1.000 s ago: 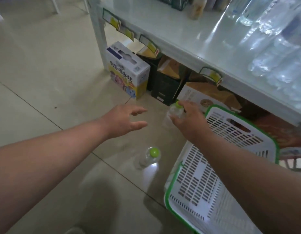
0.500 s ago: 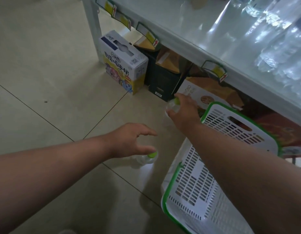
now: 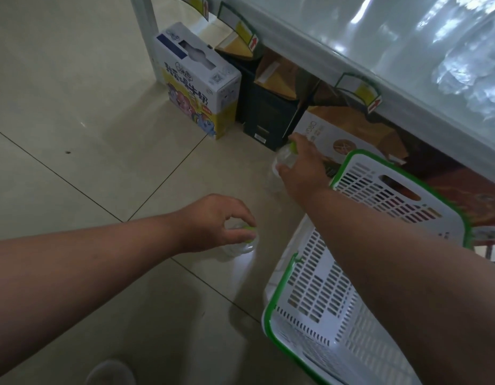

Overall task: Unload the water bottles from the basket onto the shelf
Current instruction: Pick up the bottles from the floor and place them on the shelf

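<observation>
Both hands on bottles, floor level.
My left hand (image 3: 213, 222) grips the near bottle (image 3: 239, 245); my right hand (image 3: 302, 168) grips the far bottle (image 3: 282, 159) beside the basket (image 3: 360, 226).

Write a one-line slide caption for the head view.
Each hand grips a green-capped bottle on the floor beside the basket.

Near bottle (image 3: 240, 247) mostly under left hand (image 3: 213, 223), shelf bottles (image 3: 468, 65) blurred, basket (image 3: 271, 315) cropped below.
</observation>
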